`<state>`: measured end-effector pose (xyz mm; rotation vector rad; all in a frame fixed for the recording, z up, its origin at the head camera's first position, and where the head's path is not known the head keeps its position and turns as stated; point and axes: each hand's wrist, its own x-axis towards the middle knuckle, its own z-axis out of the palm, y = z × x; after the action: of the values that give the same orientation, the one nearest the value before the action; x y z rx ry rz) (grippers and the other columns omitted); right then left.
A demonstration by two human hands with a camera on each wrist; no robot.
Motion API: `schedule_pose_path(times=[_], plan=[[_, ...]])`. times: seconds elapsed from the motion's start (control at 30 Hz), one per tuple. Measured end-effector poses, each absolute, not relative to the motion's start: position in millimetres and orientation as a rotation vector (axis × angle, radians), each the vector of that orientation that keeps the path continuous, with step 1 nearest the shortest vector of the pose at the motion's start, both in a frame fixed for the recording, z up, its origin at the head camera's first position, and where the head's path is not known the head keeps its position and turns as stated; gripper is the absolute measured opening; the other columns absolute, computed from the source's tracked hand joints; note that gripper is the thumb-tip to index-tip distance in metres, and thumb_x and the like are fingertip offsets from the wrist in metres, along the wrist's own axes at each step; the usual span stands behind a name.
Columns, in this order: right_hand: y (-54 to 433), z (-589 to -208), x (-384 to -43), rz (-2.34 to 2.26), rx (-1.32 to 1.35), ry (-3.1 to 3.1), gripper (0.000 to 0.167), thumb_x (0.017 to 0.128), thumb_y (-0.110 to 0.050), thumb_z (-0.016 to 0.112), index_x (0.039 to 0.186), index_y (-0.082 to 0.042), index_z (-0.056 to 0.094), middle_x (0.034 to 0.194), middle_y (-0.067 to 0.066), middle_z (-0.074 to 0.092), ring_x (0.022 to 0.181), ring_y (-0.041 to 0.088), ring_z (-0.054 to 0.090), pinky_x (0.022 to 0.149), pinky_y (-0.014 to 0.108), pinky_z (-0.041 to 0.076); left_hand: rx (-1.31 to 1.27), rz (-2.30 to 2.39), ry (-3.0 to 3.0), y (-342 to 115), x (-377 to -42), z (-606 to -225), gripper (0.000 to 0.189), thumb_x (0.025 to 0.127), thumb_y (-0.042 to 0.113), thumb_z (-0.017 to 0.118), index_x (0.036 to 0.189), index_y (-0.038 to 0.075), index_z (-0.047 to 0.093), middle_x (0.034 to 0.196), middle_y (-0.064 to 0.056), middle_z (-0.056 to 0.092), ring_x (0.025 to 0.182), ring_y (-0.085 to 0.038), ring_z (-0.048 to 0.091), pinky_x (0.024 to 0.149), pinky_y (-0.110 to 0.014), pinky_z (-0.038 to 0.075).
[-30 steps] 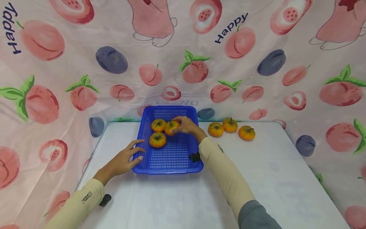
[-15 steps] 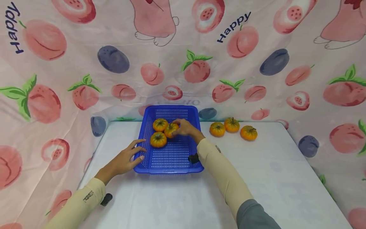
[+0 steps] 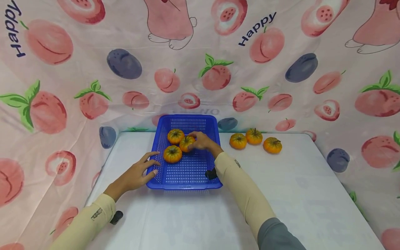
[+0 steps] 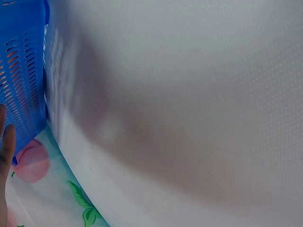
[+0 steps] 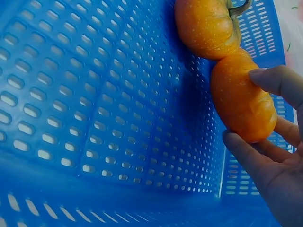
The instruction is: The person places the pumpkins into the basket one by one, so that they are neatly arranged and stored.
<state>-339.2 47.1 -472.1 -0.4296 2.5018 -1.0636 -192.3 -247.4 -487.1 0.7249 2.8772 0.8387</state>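
A blue plastic basket (image 3: 185,186) with perforated walls stands on the table, and three small orange pumpkins are inside it. My right hand (image 3: 203,141) reaches over the basket and grips one pumpkin (image 3: 186,143), fingers and thumb around its sides. That pumpkin (image 5: 241,97) touches a neighbouring pumpkin (image 5: 208,26) in the right wrist view. In the head view the other two are a rear pumpkin (image 3: 175,136) and a front pumpkin (image 3: 172,154). At the basket's left rim, my left hand (image 3: 135,175) rests with fingers spread and extended; only its fingertips (image 4: 7,142) show in the left wrist view.
Right of the basket, three more pumpkins lie on the table: a left one (image 3: 238,141), a middle one (image 3: 254,136) and a right one (image 3: 272,145). A fruit-printed cloth (image 3: 187,69) hangs behind the white table (image 3: 281,194).
My right hand has brought its pumpkin slightly nearer to the basket's front, against the front pumpkin, which has shifted a little. My left hand stays at the rim. The head view has shifted slightly.
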Motion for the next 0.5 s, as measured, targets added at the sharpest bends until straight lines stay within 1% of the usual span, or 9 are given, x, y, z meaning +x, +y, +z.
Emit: schedule_pose_path(times=[0.17, 0.4, 0.5], plan=[[47.7, -471.9, -338.3, -1.062, -0.407, 2.484, 0.062, 0.085, -0.015, 0.077, 0.141, -0.004, 0.053, 0.144, 0.018, 0.053, 0.127, 0.034, 0.055, 0.112, 0.046, 0.045, 0.724, 0.845, 2.874, -247.4, -192.4, -487.1, 0.032, 0.099, 0.031, 0.059, 0.127, 0.018, 0.064, 0.162, -0.002, 0.030, 0.141, -0.044, 0.042, 0.106, -0.062, 0.045], [48.9, -473.7, -336.7, -0.982, -0.419, 2.475, 0.060, 0.087, -0.020, 0.077, 0.141, -0.007, 0.054, 0.144, 0.016, 0.053, 0.129, 0.033, 0.053, 0.115, 0.046, 0.041, 0.742, 0.856, 2.875, -248.0, -192.4, -488.3, 0.032, 0.099, 0.031, 0.060, 0.127, 0.017, 0.065, 0.161, -0.002, 0.031, 0.141, -0.044, 0.043, 0.106, -0.062, 0.045], [48.5, -472.7, -335.4, -0.967, -0.429, 2.462, 0.059, 0.087, -0.019, 0.077, 0.140, -0.006, 0.055, 0.144, 0.017, 0.054, 0.129, 0.033, 0.053, 0.116, 0.046, 0.040, 0.743, 0.860, 2.875, -248.2, -192.3, -488.8, 0.033, 0.099, 0.031, 0.060, 0.128, 0.016, 0.065, 0.161, -0.002, 0.031, 0.141, -0.043, 0.042, 0.106, -0.062, 0.045]])
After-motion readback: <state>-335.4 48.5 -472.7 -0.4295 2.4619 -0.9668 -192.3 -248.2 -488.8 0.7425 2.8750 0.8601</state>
